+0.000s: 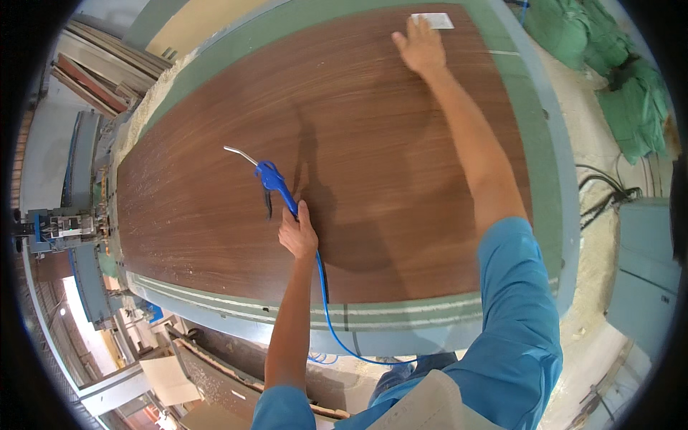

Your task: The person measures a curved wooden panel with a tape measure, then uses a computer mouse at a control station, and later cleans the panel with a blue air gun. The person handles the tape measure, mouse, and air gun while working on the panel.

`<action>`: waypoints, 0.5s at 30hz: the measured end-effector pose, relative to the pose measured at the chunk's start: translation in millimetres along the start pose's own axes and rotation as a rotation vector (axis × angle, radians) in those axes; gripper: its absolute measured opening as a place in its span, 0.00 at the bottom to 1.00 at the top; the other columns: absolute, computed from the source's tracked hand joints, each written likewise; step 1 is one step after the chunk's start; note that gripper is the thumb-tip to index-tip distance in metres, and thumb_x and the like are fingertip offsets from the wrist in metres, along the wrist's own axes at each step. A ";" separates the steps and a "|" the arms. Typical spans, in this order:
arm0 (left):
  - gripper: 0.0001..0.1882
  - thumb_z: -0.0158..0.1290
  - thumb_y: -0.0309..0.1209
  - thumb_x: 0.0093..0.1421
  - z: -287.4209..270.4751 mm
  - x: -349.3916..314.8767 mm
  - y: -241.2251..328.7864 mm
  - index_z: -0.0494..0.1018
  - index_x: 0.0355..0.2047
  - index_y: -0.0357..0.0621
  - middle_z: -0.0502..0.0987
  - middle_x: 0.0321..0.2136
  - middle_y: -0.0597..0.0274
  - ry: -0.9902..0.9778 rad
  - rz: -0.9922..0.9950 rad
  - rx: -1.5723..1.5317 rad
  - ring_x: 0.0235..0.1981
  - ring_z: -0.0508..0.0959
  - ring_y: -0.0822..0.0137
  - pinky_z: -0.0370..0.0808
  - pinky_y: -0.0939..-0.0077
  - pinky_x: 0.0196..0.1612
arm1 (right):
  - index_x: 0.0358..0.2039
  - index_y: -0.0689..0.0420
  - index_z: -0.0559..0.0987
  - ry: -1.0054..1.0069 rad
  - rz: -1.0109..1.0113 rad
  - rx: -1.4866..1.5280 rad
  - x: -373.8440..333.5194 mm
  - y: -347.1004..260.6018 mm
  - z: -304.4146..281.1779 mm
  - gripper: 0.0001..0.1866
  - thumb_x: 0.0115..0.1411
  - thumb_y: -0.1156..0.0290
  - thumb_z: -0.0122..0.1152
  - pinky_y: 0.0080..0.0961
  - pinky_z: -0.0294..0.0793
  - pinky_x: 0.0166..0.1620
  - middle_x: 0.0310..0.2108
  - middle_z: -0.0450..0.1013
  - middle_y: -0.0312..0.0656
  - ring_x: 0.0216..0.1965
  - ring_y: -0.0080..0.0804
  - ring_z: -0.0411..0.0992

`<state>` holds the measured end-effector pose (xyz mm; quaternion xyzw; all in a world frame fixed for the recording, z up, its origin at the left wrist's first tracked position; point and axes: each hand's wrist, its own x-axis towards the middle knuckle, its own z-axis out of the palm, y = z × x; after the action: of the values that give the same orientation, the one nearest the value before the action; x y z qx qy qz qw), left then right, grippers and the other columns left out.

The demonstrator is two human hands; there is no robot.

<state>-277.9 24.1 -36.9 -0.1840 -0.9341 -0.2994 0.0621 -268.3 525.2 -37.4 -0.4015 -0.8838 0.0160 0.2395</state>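
My left hand [298, 231] is closed around the lower handle of a blue air blow gun [272, 178], held above a large brown wood-grain panel [373, 186]. The gun's bent metal nozzle points to the upper left, and a blue air hose [331, 322] trails from its handle toward my body. My right arm is stretched to the far right end of the panel. There my right hand [423, 49] lies with fingers spread at a white paper label [438, 21], its fingertips overlapping the label's near edge. Pale specks of dust lie on the panel's left part.
The panel rests on a green-topped machine bed [545, 186] with pale blue edges. Machine parts [68, 228] stand at its left end. Green sacks [634, 107], black cables [605, 190] and a grey-blue cabinet [645, 265] are on the right. Boards [107, 64] are stacked at the upper left.
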 end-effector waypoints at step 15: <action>0.23 0.51 0.49 0.66 -6.1 -2.0 14.5 0.71 0.28 0.40 0.71 0.14 0.49 -0.179 -0.152 -0.026 0.17 0.73 0.44 0.65 0.52 0.23 | 0.61 0.61 0.67 -0.134 0.254 0.099 70.3 59.1 1.7 0.34 0.64 0.48 0.54 0.43 0.63 0.65 0.61 0.65 0.53 0.64 0.50 0.61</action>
<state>-270.5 30.9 -24.6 -0.1396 -0.9432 -0.2977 -0.0466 -267.2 615.9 -23.1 -0.4957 -0.8381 0.1163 0.1957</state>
